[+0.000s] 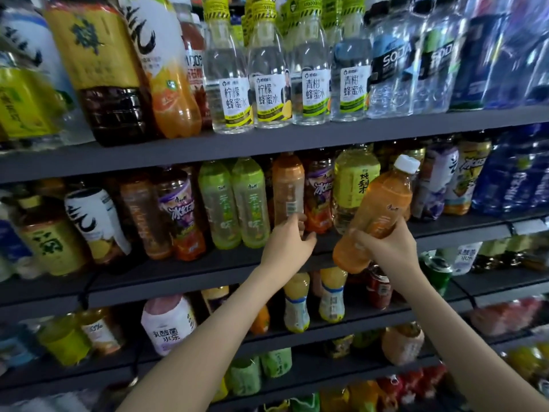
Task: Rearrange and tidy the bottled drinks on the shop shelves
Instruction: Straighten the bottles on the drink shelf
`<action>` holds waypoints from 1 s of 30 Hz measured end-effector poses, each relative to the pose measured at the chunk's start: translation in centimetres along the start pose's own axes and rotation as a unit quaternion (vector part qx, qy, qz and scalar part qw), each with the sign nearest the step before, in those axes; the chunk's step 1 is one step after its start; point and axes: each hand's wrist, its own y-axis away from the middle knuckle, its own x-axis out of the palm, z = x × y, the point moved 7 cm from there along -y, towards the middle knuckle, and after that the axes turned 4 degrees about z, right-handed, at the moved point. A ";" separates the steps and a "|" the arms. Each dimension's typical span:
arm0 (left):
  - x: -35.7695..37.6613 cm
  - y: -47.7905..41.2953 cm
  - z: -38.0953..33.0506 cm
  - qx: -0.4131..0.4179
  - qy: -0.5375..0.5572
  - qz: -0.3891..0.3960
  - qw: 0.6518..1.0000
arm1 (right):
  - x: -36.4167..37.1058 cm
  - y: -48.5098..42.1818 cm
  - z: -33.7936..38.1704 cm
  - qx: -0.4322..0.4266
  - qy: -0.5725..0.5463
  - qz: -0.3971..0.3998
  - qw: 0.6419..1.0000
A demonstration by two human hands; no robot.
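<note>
1. We are holding an orange drink bottle (pixel 377 215) in our right hand (pixel 389 248). It is showing clear plastic, orange liquid, an orange label and a white cap (pixel 407 163).
2. Its long axis is tilting: the cap is pointing up and to the right, the base down and to the left, just in front of the middle shelf (pixel 178 272).
3. The right grip is wrapping round the bottle's lower half.
4. Our left hand (pixel 289 242) is curling its grip round the base of a paler orange bottle (pixel 288 185), which is standing upright on the middle shelf with its barcode facing us.
5. That bottle is standing between two green tea bottles (pixel 231 203) and a purple-labelled bottle (pixel 319 191).
</note>
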 end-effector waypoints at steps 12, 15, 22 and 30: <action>-11.8 6.9 10.8 -0.114 -0.030 -0.104 0.988 | 15.0 7.0 4.7 -0.020 -0.011 0.189 0.982; -15.7 9.5 14.0 -0.126 -0.027 -0.131 0.983 | 19.5 10.2 5.6 -0.025 -0.006 0.202 0.979; -20.7 10.8 17.2 -0.071 -0.089 -0.150 0.982 | 25.2 14.9 6.7 -0.009 -0.001 0.171 0.985; -17.7 6.2 14.5 -0.013 -0.068 -0.135 0.988 | 22.7 13.9 7.9 -0.022 0.035 0.089 0.995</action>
